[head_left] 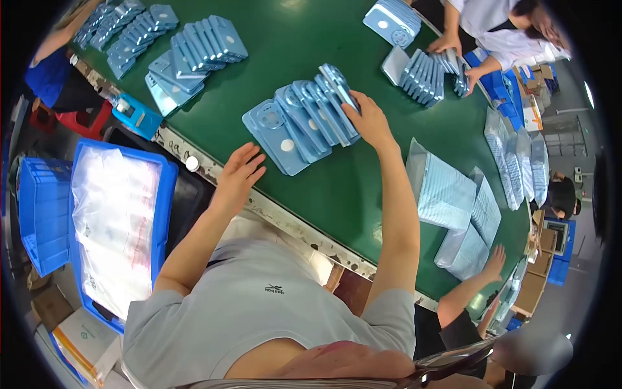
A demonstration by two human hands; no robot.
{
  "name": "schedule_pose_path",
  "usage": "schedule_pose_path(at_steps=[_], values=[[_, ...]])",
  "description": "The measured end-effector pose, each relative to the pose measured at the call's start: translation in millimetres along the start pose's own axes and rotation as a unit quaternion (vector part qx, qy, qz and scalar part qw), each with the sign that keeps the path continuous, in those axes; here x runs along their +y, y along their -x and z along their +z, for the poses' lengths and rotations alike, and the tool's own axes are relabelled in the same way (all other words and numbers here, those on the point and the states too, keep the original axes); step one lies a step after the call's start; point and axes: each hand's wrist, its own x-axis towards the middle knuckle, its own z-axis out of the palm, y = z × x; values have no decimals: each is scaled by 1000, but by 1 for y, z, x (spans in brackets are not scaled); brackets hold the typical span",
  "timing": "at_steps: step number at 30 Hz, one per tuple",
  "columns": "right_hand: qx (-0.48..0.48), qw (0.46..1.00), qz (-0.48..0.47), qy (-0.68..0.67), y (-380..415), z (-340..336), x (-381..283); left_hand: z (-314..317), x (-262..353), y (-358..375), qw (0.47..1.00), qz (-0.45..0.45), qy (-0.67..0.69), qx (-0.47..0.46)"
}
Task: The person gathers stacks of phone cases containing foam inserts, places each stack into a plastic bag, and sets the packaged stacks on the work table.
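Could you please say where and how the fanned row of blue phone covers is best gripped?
Probably squeeze the row by both ends from the sides: right hand on the steeper right end, left hand at the flatter left end, since unbound overlapping covers could slide apart.

From here I make this out as a factory packing or assembly floor: a long green worktable point(324, 201) with several people at its edges, batches of identical blue phone-shaped panels point(285, 133) in rows, bagged stacks point(444, 191) at right, and blue plastic crates point(45, 214) and cardboard boxes point(84, 343) at lower left.
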Motion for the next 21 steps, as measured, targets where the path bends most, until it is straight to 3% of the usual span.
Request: schedule_pose_path(at_steps=[6,21], values=[[32,999,-16,33,4,5,1,8,10,-4,998,-50,24,15],[69,997,17,37,27,-5,18,19,-1,-6,997,-57,20,-53]])
